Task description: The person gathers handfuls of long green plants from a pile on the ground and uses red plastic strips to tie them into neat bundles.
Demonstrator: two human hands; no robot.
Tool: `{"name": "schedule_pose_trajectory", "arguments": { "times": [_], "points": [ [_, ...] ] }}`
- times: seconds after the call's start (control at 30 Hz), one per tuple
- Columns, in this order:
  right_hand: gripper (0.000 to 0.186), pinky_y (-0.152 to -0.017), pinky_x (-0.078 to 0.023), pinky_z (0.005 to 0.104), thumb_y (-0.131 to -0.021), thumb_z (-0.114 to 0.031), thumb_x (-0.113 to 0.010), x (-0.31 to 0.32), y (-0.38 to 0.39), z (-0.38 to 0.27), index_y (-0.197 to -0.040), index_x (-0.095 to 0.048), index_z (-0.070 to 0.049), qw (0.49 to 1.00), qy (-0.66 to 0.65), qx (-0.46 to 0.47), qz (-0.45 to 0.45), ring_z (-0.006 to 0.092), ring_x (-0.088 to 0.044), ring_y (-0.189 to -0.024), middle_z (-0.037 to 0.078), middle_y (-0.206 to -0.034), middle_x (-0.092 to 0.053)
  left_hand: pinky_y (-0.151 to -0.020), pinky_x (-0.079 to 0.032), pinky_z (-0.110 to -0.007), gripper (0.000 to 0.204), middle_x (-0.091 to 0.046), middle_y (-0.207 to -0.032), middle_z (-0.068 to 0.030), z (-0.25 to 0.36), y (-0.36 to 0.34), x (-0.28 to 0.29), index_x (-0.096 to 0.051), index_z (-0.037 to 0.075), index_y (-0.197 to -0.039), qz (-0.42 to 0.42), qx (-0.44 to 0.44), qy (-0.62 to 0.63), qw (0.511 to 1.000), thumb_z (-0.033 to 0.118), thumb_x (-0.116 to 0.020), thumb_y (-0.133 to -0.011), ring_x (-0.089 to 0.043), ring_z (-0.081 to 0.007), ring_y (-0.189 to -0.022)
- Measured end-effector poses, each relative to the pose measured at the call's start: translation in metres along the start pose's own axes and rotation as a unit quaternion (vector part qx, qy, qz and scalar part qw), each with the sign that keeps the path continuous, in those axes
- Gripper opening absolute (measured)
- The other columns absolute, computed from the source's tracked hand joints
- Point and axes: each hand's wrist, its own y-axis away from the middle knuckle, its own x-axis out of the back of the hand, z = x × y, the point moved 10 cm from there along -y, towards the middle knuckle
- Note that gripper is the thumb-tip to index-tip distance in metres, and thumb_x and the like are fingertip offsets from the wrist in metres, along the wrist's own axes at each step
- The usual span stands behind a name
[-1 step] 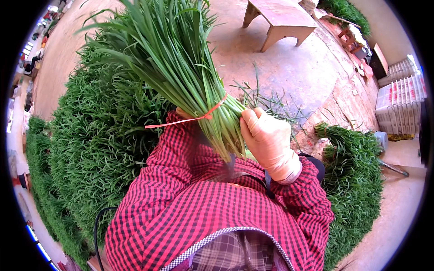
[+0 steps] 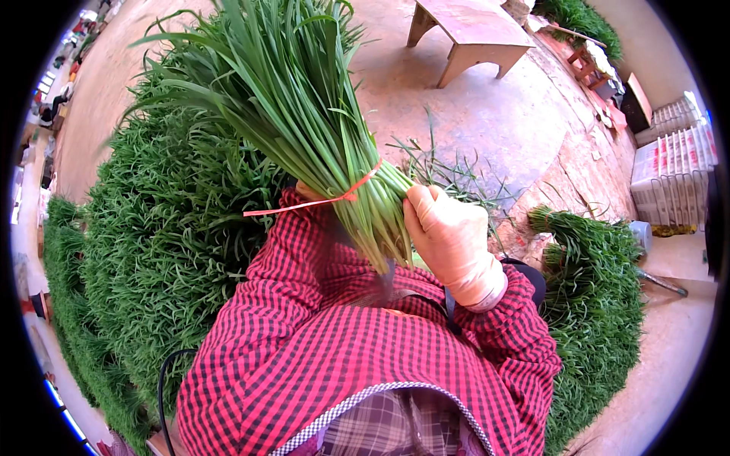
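A bunch of garlic chives (image 2: pixel 304 114) is raised in front of me, its long flat leaves pointing up and left and its pale cut ends down. A red-orange tie (image 2: pixel 357 186) circles it near the stem end, with one loose tail sticking out left. My right hand (image 2: pixel 454 235), in a pale glove, is closed on stems at the bunch's right side, just below the tie. Behind the bunch, my left hand (image 2: pixel 306 190) supports it from the left; only a sliver shows, and its fingers are hidden.
A big heap of greens (image 2: pixel 167 258) spreads along my left. More tied bunches (image 2: pixel 589 281) are piled at my right. Loose leaves (image 2: pixel 456 175) lie scattered on the floor ahead. Farther off stand a low wooden table (image 2: pixel 475 30) and stacked white crates (image 2: pixel 673 171).
Some leaf tips at the upper left of the bunch have shifted slightly. Both hands keep their places.
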Motion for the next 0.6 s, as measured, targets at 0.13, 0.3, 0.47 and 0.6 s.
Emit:
{"name": "schedule_pose_trajectory", "arguments": {
  "times": [0.13, 0.3, 0.47, 0.6],
  "points": [
    [0.009, -0.051, -0.050, 0.0362, -0.084, -0.010, -0.064, -0.007, 0.006, 0.014, -0.080, -0.056, -0.008, 0.993, -0.098, -0.058, -0.021, 0.0268, -0.063, -0.055, 0.008, -0.062, -0.060, -0.093, -0.052, -0.049, 0.058, -0.061, -0.126, -0.0107, -0.008, -0.001, -0.005, -0.050, 0.010, -0.136, 0.000, 0.009, 0.002, 1.000, 0.053, -0.048, -0.096, -0.062, -0.0297, -0.109],
    [0.008, -0.055, -0.051, 0.0286, -0.084, -0.010, -0.065, -0.046, 0.029, 0.043, -0.083, -0.062, -0.002, 0.851, -0.430, -0.220, -0.207, 0.0146, -0.063, -0.055, 0.009, -0.062, -0.065, -0.094, -0.052, -0.050, 0.058, -0.060, -0.127, -0.0108, -0.005, -0.002, -0.006, -0.050, 0.010, -0.136, -0.002, 0.008, 0.002, 1.000, 0.053, -0.048, -0.096, -0.061, -0.0299, -0.110],
    [0.011, -0.059, -0.052, 0.0290, -0.084, -0.011, -0.066, -0.031, 0.068, 0.056, -0.087, -0.064, -0.001, 0.805, -0.457, -0.237, -0.295, 0.0106, -0.064, -0.063, 0.008, -0.067, -0.066, -0.094, -0.051, -0.050, 0.058, -0.060, -0.128, -0.0109, 0.019, -0.009, -0.003, -0.050, 0.010, -0.136, -0.015, -0.022, 0.004, 1.000, 0.052, -0.048, -0.096, -0.061, -0.0301, -0.110],
    [0.016, -0.062, -0.054, 0.0361, -0.082, -0.022, -0.068, -0.028, 0.118, 0.124, -0.086, -0.065, -0.006, 0.915, -0.144, -0.184, -0.329, 0.0223, -0.069, -0.065, 0.011, -0.069, -0.068, -0.095, -0.051, -0.051, 0.059, -0.059, -0.128, -0.0110, 0.034, -0.014, -0.001, -0.049, 0.010, -0.137, -0.024, -0.034, 0.005, 0.999, 0.052, -0.048, -0.096, -0.061, -0.0302, -0.111]
  ]
}}
